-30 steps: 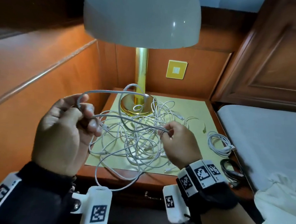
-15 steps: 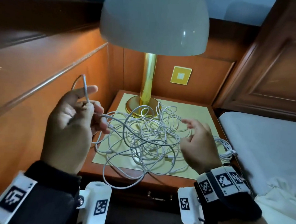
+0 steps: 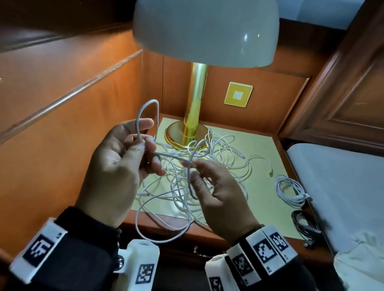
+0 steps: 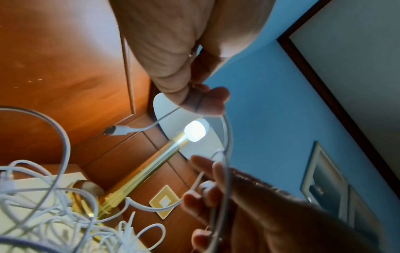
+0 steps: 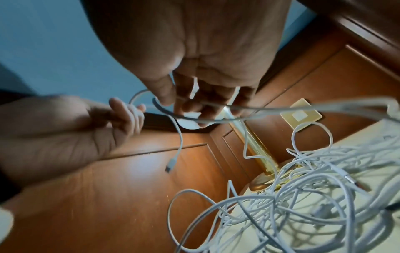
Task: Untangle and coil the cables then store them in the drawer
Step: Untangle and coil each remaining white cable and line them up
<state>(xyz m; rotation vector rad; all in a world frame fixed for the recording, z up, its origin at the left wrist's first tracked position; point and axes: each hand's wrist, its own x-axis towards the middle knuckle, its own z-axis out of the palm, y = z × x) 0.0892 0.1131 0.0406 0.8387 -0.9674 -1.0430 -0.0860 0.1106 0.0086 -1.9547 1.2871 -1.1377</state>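
Now re-gripped: right hand again pinching the white cable after letting go, left hand fingers curled around its loop; coiling barely begun.

Nightstand w/ mat on top. Lamp at mat's back left; tangle in front of lamp base, one loop hanging over front edge. Coil right of tangle, 2nd coil in front of it. Bed right of nightstand.
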